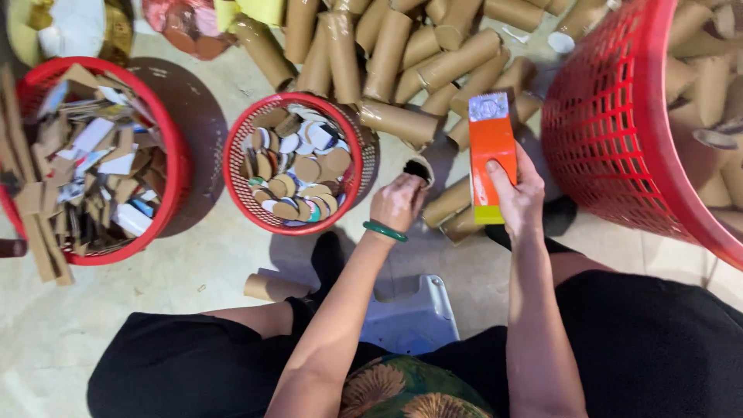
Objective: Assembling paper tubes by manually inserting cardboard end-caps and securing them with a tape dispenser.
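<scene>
- On a pale, scuffed concrete floor, an orange carton (492, 155) with a silvery top end is gripped upright in the right hand (518, 197), thumb along its near left edge.
- Just to its left, the left hand (398, 203), a green bangle (385, 231) at the wrist, is closed round something small and dark at the mouth of a cardboard tube (420, 172); exactly what is pinched cannot be made out.
- Work already done is suggested by three containers: a small red basket (241, 131) near the left hand is filled with round cardboard discs, a wider red tub (172, 147) at far left is heaped with flat cardboard strips and scraps, and a large red mesh basket (604, 131) at right is stacked with brown tubes.
- Much appears to be left: a deep pile of brown cardboard tubes (387, 54) is spread across the far side of the floor, and more lie beside the hands.
- One short tube (271, 287) is seen apart on the near floor by the worker's left knee.
- A low grey plastic stool (410, 313) is partly visible beneath the seated person, who is dressed in black.
- Crumpled wrappings and a yellow-rimmed vessel are glimpsed along the far edge; walls are not shown.
</scene>
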